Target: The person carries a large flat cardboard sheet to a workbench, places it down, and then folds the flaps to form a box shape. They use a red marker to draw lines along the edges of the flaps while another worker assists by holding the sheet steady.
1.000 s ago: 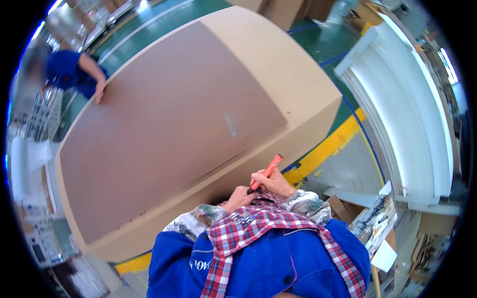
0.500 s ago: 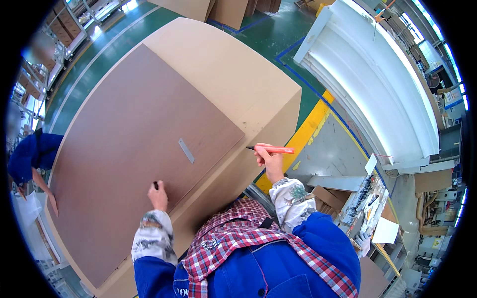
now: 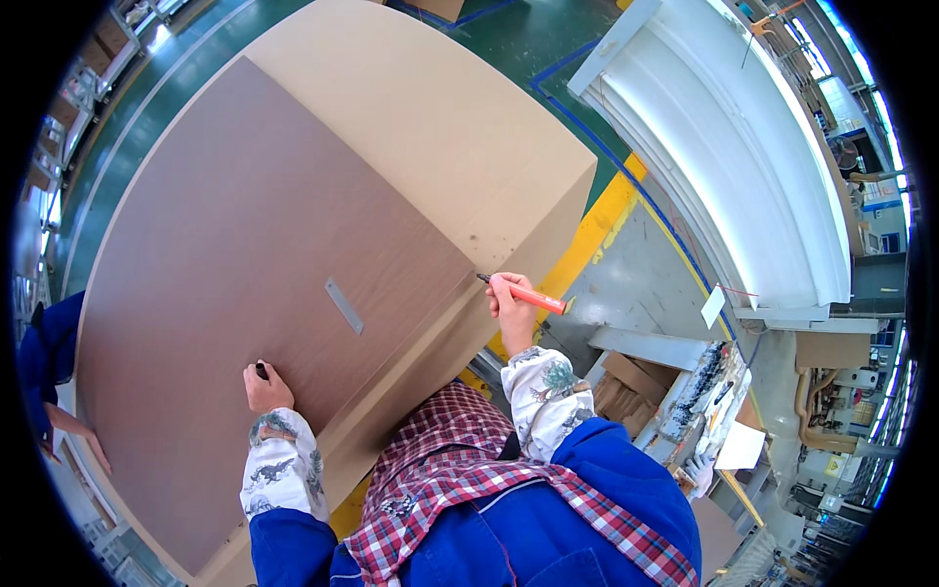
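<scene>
The right hand's (image 3: 514, 318) grip is closed around a red marker (image 3: 540, 296), its barrel jutting out rightward and its dark tip leftward, near the brown panel's (image 3: 264, 225) edge. Over that panel, the left hand (image 3: 269, 393) pinches a small black cap (image 3: 261, 371), left of a grey strip (image 3: 344, 306).

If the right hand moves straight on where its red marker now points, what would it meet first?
The right hand would probably meet the flat brown rectangular panel first, near its corner; depth is unclear.
</scene>
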Demonstrator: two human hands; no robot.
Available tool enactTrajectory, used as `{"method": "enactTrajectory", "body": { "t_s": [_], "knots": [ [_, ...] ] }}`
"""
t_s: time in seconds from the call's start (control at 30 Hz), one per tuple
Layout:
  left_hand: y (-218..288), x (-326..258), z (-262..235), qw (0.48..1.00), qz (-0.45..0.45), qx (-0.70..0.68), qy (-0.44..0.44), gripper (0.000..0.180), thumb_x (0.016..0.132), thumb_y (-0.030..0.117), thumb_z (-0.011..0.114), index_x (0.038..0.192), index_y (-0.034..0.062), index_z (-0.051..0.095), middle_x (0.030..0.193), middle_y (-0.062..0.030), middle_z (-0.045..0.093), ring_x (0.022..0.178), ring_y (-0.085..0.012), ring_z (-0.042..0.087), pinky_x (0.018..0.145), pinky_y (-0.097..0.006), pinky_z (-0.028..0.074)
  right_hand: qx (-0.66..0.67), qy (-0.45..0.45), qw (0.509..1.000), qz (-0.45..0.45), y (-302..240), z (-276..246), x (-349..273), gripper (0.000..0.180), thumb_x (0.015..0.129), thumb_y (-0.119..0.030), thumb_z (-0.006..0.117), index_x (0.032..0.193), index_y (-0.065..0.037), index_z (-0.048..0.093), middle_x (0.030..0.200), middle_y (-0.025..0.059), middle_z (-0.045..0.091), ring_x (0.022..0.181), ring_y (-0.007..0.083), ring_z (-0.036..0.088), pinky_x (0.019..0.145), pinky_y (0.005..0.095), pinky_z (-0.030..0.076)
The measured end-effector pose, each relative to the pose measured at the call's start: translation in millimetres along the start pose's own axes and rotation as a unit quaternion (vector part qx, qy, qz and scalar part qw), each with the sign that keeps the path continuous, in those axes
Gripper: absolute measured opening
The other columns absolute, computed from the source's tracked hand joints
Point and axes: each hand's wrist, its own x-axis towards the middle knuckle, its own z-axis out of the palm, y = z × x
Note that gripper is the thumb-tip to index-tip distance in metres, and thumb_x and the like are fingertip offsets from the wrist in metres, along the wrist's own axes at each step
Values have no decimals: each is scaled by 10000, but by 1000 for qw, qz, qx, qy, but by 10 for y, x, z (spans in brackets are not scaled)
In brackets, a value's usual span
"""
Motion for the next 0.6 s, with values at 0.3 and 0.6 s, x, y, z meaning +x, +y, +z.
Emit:
{"method": "enactTrajectory", "body": {
  "t_s": [0.3,0.6],
  "knots": [
    [25,-18,9,1000,20,1,21,263,889,281,458,767,49,479,793,-98,521,726,-326,546,595,-422,431,-185,4,974,-129,133,-7,29,189,780,-136,677,901,-11,603,739,42,635,625,74,572,586,207,469],
    [28,-24,-10,1000,10,8,6,260,886,280,463,766,50,486,790,-99,520,722,-326,544,592,-419,428,-216,3,960,-176,146,2,54,188,789,-133,670,913,-10,598,692,26,607,550,52,533,505,197,442]
  ]
}}
